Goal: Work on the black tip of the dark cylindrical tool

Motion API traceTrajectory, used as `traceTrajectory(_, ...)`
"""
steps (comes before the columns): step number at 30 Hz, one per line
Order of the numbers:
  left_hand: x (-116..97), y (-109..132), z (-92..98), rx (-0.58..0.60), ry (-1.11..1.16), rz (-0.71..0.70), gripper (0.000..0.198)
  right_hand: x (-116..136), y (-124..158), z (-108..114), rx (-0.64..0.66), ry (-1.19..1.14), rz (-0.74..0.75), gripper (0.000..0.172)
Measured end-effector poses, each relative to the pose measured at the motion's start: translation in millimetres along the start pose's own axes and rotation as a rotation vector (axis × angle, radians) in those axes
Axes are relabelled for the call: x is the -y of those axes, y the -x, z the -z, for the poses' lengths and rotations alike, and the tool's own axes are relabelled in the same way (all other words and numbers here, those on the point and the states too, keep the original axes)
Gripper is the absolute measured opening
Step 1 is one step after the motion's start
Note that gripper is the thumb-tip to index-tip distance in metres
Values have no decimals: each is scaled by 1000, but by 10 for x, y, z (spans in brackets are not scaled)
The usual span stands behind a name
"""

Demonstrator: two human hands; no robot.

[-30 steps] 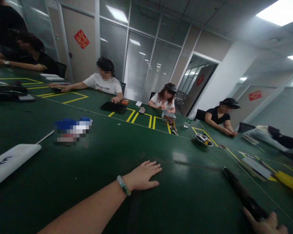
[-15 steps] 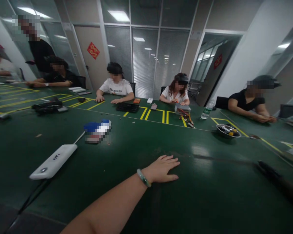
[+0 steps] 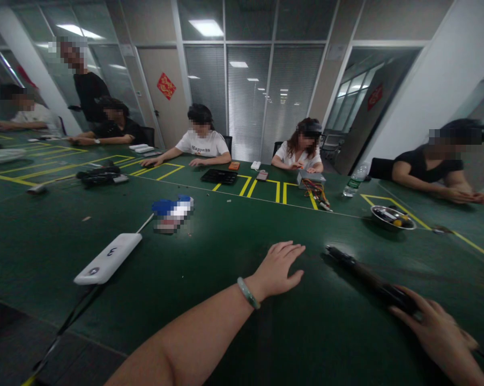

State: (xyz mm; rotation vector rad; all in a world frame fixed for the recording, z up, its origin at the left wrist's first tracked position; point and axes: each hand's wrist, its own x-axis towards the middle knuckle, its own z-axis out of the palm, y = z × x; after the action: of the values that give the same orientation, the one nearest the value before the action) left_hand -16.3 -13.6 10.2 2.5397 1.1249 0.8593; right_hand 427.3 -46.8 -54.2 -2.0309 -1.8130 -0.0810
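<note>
My left hand [image 3: 280,268], with a green bangle [image 3: 247,293] on its wrist, is over the green table [image 3: 225,246] in the middle, fingers stretched and holding nothing. At the lower right my right hand [image 3: 438,321] is wrapped round the rear end of a long black electric screwdriver [image 3: 360,273]. The tool lies slanted, its metal tip pointing up and left, to the right of my left hand and apart from it. A dark cord shows behind my right hand. Some of the right fingers are hidden under the tool and the hand.
A white power bank [image 3: 109,259] marked 3, with cables, lies left beside a partly blurred-out item [image 3: 173,214]. Farther off are a metal bowl [image 3: 392,219], a water bottle [image 3: 356,179], a grey box with wires [image 3: 311,179] and a black tray [image 3: 220,176]. Several people sit opposite.
My right hand has come into view on the electric screwdriver, which has moved left toward my left hand. My left hand stays open, fingers slightly raised. The view has turned a little left.
</note>
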Motion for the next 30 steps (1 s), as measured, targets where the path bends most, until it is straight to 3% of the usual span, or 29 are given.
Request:
traceTrajectory(7, -86, 22, 55, -81, -80, -31, 52, 2251, -88, -517, 140, -58, 359, 45)
traceTrajectory(9, -51, 28, 42, -89, -103, -3, 49, 2676, -72, -655, 156, -105, 472, 43)
traceTrajectory(11, 0, 29, 35, -84, -125, 40, 47, 2927, -49, -756, 171, -144, 564, 42)
traceTrajectory(14, 72, 16, 40, -74, -134, 84, 45, 3028, -17, -736, 174, -166, 653, 48)
traceTrajectory(18, 112, -18, 43, -97, -104, 74, 44, 2857, 50, -405, 102, -95, 707, 58)
traceTrajectory(21, 117, -21, 30, -110, -82, 82, 42, 2643, 175, -175, -3, 45, 468, 55)
traceTrajectory(24, 124, -6, 10, -54, -88, 71, 40, 2427, 375, -107, -17, 174, 192, 34)
traceTrajectory(27, 142, -2, -6, 23, -128, 28, 39, 2279, 523, -143, 75, 178, 181, 17)
traceTrajectory(30, 163, -13, -15, 59, -167, 37, 30, 2194, 469, -177, 113, 143, 170, 14)
